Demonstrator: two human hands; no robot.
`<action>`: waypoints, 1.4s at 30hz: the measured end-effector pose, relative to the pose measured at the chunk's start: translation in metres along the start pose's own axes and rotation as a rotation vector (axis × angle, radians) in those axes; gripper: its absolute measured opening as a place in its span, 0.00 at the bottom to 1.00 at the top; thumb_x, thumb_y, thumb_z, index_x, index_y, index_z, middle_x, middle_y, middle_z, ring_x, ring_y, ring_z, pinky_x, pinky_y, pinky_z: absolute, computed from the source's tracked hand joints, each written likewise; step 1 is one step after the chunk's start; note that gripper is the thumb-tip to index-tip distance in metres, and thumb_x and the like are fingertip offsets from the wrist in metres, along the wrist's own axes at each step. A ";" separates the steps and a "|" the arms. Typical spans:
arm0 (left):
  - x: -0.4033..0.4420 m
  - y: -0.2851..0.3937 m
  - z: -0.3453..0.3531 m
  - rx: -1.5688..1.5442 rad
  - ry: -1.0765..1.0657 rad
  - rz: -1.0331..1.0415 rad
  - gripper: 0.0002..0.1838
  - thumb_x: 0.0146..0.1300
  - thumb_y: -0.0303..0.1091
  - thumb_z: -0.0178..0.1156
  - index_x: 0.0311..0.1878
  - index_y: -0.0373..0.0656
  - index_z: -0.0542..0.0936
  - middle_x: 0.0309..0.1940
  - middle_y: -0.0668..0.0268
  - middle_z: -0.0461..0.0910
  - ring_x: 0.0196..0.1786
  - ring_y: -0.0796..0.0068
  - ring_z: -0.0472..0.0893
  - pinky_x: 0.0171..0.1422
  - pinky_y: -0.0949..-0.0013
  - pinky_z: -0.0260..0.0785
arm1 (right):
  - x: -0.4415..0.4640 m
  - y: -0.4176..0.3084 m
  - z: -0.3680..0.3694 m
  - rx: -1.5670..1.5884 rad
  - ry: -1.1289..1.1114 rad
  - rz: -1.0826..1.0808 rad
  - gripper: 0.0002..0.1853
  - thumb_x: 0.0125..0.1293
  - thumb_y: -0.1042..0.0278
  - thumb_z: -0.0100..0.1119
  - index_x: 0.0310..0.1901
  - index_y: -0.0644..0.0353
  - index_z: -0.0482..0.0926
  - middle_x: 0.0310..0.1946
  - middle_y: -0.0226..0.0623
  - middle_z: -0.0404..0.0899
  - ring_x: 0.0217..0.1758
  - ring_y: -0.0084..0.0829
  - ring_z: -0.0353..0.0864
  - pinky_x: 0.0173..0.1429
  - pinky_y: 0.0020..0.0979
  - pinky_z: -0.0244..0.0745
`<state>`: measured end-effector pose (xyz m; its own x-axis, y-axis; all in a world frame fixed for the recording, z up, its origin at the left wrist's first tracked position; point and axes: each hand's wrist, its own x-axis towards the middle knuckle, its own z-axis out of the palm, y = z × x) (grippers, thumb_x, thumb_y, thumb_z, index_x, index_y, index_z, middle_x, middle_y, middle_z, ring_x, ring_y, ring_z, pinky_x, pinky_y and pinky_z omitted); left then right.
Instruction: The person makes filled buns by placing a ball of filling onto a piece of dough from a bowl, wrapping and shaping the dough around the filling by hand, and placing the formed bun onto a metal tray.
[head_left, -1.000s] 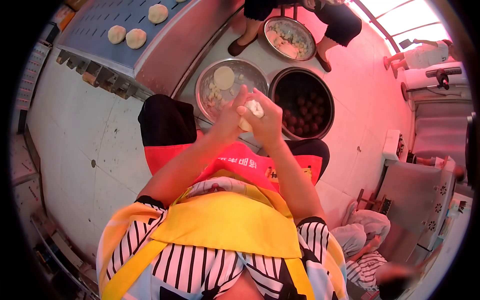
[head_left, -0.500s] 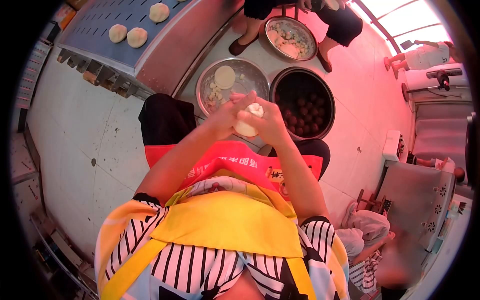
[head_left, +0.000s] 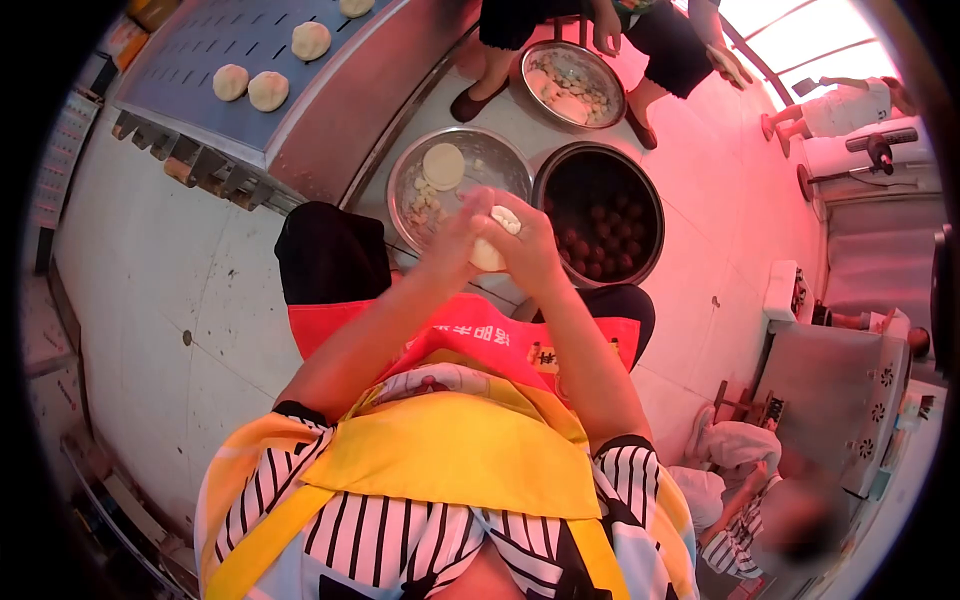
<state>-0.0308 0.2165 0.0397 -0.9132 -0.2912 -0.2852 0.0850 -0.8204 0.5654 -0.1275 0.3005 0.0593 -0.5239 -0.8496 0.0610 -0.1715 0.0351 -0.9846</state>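
A pale dough ball (head_left: 487, 257) sits between my hands, its gathered top showing above my right thumb. My left hand (head_left: 457, 236) presses against its left side, fingers together and slightly blurred. Around its right side my right hand (head_left: 530, 247) is wrapped. Just beyond them is a steel bowl (head_left: 403, 190) with a flat dough round (head_left: 443, 166) and small dough pieces (head_left: 425, 203). To the right, a dark pot (head_left: 655, 215) holds several dark round balls (head_left: 607, 240).
Shaped dough balls (head_left: 268, 91) lie on a slotted metal tray (head_left: 205, 50) at upper left. Across from me sits a person (head_left: 672, 50), with another steel bowl (head_left: 620, 85) between their feet. Other people are at right, near a metal cabinet (head_left: 820, 385).
My hands have shifted on the dough ball, the left fingers now more upright against it. The person across has moved one hand out to the right, holding a flat pale piece.
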 end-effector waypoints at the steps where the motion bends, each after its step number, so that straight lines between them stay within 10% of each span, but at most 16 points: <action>1: 0.001 0.004 -0.007 0.032 -0.054 -0.049 0.24 0.70 0.57 0.49 0.54 0.45 0.71 0.48 0.69 0.77 0.50 0.76 0.79 0.51 0.69 0.76 | -0.001 -0.013 -0.004 0.101 -0.085 0.079 0.17 0.59 0.62 0.67 0.44 0.65 0.82 0.35 0.34 0.81 0.38 0.21 0.76 0.52 0.27 0.73; 8: -0.002 -0.006 0.000 0.018 0.072 0.040 0.25 0.71 0.57 0.47 0.56 0.46 0.71 0.50 0.68 0.76 0.52 0.75 0.78 0.52 0.69 0.75 | 0.003 0.013 0.003 -0.251 0.097 -0.232 0.14 0.61 0.61 0.64 0.42 0.63 0.81 0.28 0.30 0.79 0.30 0.19 0.74 0.45 0.27 0.78; 12: -0.003 0.019 -0.018 0.153 -0.121 -0.189 0.25 0.72 0.56 0.45 0.57 0.46 0.71 0.51 0.69 0.75 0.53 0.76 0.78 0.52 0.69 0.75 | -0.003 -0.016 -0.008 0.174 -0.216 0.233 0.17 0.64 0.62 0.62 0.49 0.64 0.81 0.45 0.40 0.82 0.47 0.25 0.78 0.53 0.28 0.72; 16: -0.005 -0.005 0.001 0.015 0.130 0.072 0.26 0.71 0.57 0.46 0.57 0.45 0.70 0.51 0.68 0.76 0.53 0.76 0.78 0.52 0.70 0.75 | 0.005 -0.003 -0.001 -0.128 -0.082 -0.017 0.17 0.64 0.62 0.62 0.50 0.65 0.81 0.45 0.39 0.82 0.49 0.26 0.78 0.55 0.29 0.72; 22: -0.011 0.028 -0.016 0.188 -0.166 -0.235 0.25 0.71 0.56 0.47 0.58 0.46 0.70 0.50 0.68 0.76 0.52 0.77 0.78 0.50 0.72 0.75 | 0.001 -0.019 0.002 0.117 -0.128 0.044 0.17 0.59 0.62 0.63 0.47 0.64 0.80 0.36 0.36 0.82 0.38 0.25 0.80 0.57 0.34 0.75; 28: -0.002 -0.001 -0.003 0.039 0.078 0.152 0.24 0.70 0.54 0.51 0.58 0.45 0.70 0.49 0.69 0.76 0.52 0.74 0.78 0.49 0.67 0.77 | 0.009 -0.006 0.003 -0.104 0.000 -0.246 0.20 0.58 0.61 0.66 0.48 0.64 0.80 0.40 0.37 0.83 0.40 0.32 0.82 0.53 0.33 0.74; 32: -0.008 0.019 -0.008 0.077 -0.030 -0.083 0.24 0.69 0.53 0.52 0.58 0.45 0.70 0.51 0.69 0.74 0.52 0.74 0.78 0.49 0.64 0.77 | 0.002 -0.021 -0.003 0.255 -0.188 0.229 0.21 0.61 0.63 0.65 0.53 0.64 0.79 0.48 0.38 0.81 0.54 0.29 0.78 0.59 0.30 0.70; 35: -0.006 -0.001 0.000 -0.009 0.119 0.123 0.26 0.68 0.55 0.53 0.59 0.45 0.69 0.52 0.68 0.74 0.53 0.73 0.77 0.49 0.63 0.77 | 0.007 0.005 0.000 -0.178 -0.006 -0.070 0.22 0.60 0.64 0.65 0.54 0.64 0.78 0.48 0.36 0.81 0.52 0.26 0.77 0.58 0.29 0.70; 38: -0.003 0.000 -0.011 0.035 -0.008 0.042 0.27 0.67 0.56 0.54 0.60 0.47 0.68 0.53 0.68 0.73 0.53 0.73 0.77 0.50 0.63 0.77 | 0.010 0.001 0.000 0.069 -0.115 -0.117 0.21 0.60 0.64 0.66 0.53 0.64 0.78 0.49 0.35 0.81 0.50 0.25 0.77 0.58 0.28 0.70; 42: -0.006 0.012 -0.013 0.123 -0.062 -0.010 0.28 0.67 0.57 0.54 0.61 0.46 0.67 0.52 0.69 0.73 0.54 0.74 0.76 0.51 0.63 0.76 | 0.003 -0.020 -0.005 0.108 -0.185 0.144 0.21 0.60 0.63 0.66 0.53 0.64 0.78 0.50 0.35 0.80 0.52 0.25 0.76 0.59 0.28 0.70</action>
<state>-0.0189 0.2026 0.0384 -0.9368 -0.2497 -0.2450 0.0300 -0.7553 0.6547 -0.1297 0.3000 0.0804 -0.3732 -0.9220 -0.1028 -0.0107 0.1151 -0.9933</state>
